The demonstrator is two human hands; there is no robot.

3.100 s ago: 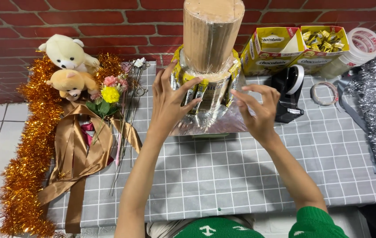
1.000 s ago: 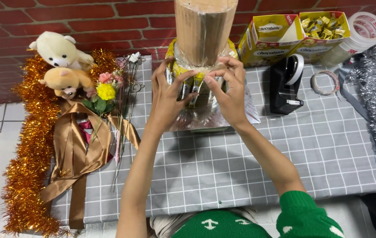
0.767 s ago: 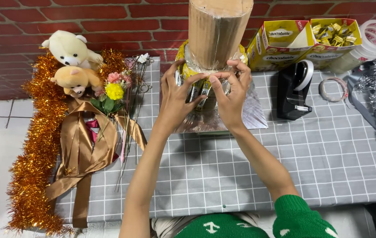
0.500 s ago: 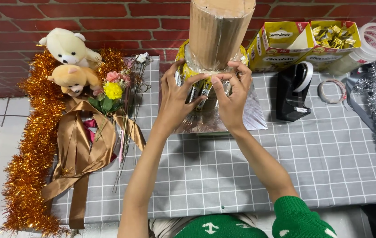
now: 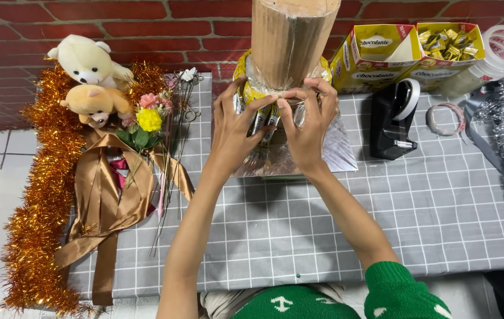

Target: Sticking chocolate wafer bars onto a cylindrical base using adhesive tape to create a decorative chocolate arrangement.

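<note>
Hands — left (image 5: 235, 127) and right (image 5: 306, 127) — pinch clear crinkled cellophane (image 5: 334, 155) closed around yellow candy bars at the tall brown cardboard cylinder's (image 5: 292, 41) base, mid-worktop — black tape dispenser (image 5: 392, 121) just right.

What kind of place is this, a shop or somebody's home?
Hard to say which, but it looks like a gift-making craft table against a brick wall: gold tinsel, satin ribbon, a tape dispenser and soft toy bears.

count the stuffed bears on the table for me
2: a white bear at the back left corner, and a tan bear right in front of it, both against the orange tinsel. None seem hidden.
</note>
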